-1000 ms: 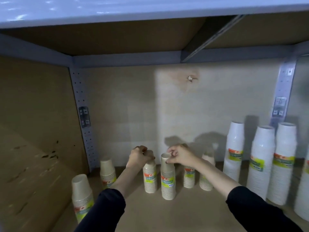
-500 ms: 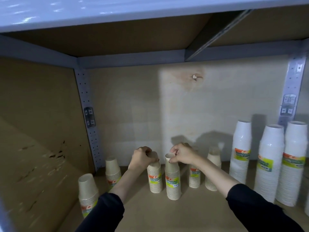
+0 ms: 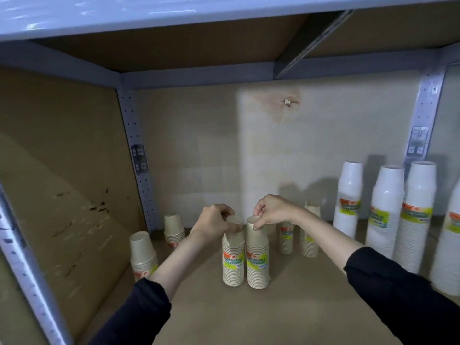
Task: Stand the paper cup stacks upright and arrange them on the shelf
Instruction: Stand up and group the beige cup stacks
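Note:
Two tan paper cup stacks with yellow-green labels stand upright side by side mid-shelf. My left hand (image 3: 216, 221) grips the top of the left stack (image 3: 232, 260). My right hand (image 3: 272, 211) pinches the rim of the right stack (image 3: 257, 261). Two more tan stacks (image 3: 285, 239) (image 3: 308, 241) stand behind my right forearm, partly hidden. Another two tan stacks stand at the left, one near the front (image 3: 143, 255) and one near the back corner (image 3: 173, 230). The brown shelf board (image 3: 249, 317) bears them all.
Several taller white cup stacks (image 3: 348, 197) (image 3: 384, 215) (image 3: 418, 215) stand along the right. A cardboard side wall (image 3: 62, 195) closes the left. A grey metal post (image 3: 135, 158) stands in the back left corner. The upper shelf (image 3: 174, 11) hangs close overhead.
Both hands have drawn the two held stacks toward me and closer together, so they now stand side by side. The camera has moved nearer the shelf.

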`<state>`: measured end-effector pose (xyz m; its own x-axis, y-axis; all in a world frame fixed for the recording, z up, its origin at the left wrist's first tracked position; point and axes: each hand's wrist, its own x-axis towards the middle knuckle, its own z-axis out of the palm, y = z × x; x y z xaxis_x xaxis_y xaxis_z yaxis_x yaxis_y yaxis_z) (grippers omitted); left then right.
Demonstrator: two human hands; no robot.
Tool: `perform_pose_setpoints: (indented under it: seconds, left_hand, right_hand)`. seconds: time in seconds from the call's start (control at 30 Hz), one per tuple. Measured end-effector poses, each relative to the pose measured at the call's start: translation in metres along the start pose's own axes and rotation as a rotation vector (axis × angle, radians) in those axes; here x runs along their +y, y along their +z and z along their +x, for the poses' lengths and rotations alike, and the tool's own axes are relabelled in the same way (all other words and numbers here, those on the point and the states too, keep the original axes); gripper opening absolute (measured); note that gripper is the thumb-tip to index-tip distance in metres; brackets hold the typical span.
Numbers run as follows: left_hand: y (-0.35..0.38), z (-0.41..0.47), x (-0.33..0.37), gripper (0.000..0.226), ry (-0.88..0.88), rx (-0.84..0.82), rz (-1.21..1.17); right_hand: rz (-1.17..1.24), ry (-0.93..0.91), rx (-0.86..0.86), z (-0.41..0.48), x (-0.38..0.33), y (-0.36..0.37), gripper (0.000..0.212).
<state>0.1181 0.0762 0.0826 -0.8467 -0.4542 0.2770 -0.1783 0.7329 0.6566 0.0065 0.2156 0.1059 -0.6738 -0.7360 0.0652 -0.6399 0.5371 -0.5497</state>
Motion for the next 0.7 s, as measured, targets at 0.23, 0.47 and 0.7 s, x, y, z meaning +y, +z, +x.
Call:
perform_pose_setpoints:
  seconds: [0.23, 0.47, 0.7]
  left_hand:
    - [-0.001, -0.019, -0.002, 0.042, 0.026, -0.015, -0.012]
    - [-0.001, -0.025, -0.007, 0.040, 0.020, -0.044, -0.023]
    - [-0.001, -0.024, -0.008, 0.032, -0.010, -0.063, -0.058]
  right_hand:
    - [0.084, 0.010, -0.060, -0.017, -0.001, 0.002, 0.024]
    - [0.125, -0.005, -0.095, -0.023, -0.001, 0.005, 0.024]
    - [0.009, -0.019, -0.144, -0.025, -0.005, 0.008, 0.043]
